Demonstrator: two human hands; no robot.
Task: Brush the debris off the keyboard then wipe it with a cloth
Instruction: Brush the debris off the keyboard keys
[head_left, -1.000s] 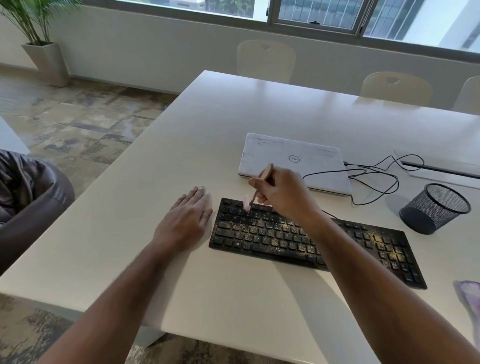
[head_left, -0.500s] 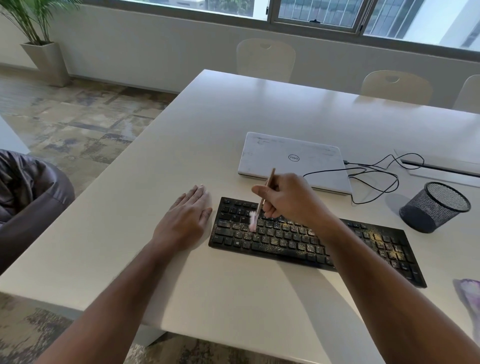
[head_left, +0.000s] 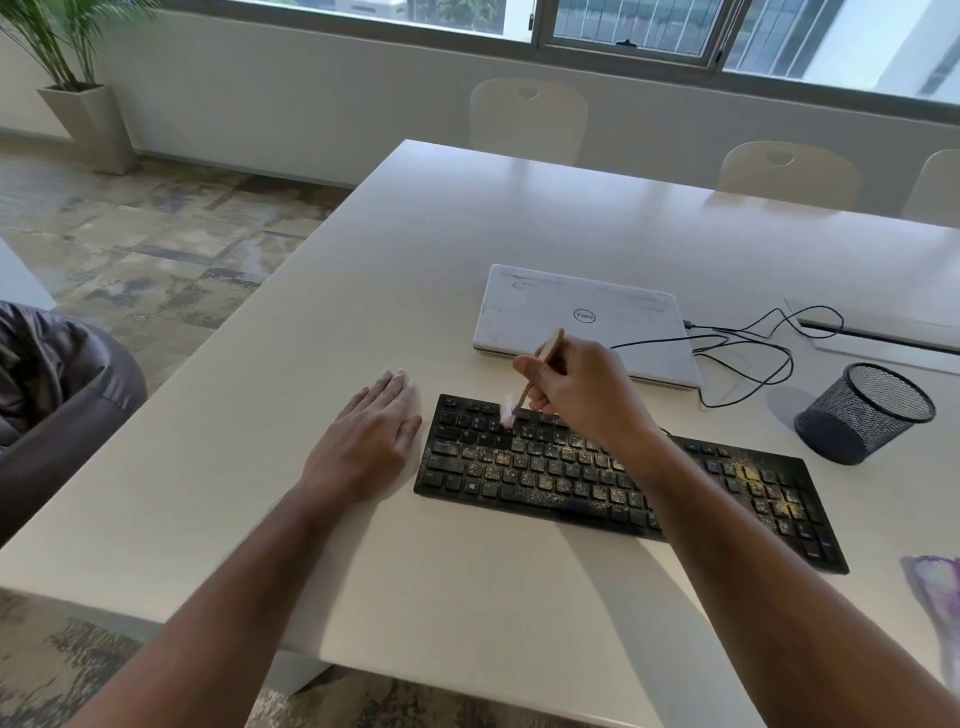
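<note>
A black keyboard (head_left: 545, 473) lies on the white table (head_left: 467, 249), its keys speckled with yellowish debris, thickest at the right end. My right hand (head_left: 582, 389) grips a thin wooden-handled brush (head_left: 551, 345); its pale bristles touch the upper-left key rows. My left hand (head_left: 371, 441) rests flat on the table, fingers straight, right beside the keyboard's left edge. A purple-and-white cloth (head_left: 937, 587) lies at the right edge of the view, partly cut off.
A closed white laptop (head_left: 576, 312) sits behind the keyboard with a tangled black cable (head_left: 748, 348) running right. A black mesh cup (head_left: 862, 410) stands at the right. Chairs line the table's far side; a dark beanbag (head_left: 52, 395) sits on the floor at left.
The brush swept down over the left keys half a second ago and is now back up at the top rows. My left hand stayed flat in place.
</note>
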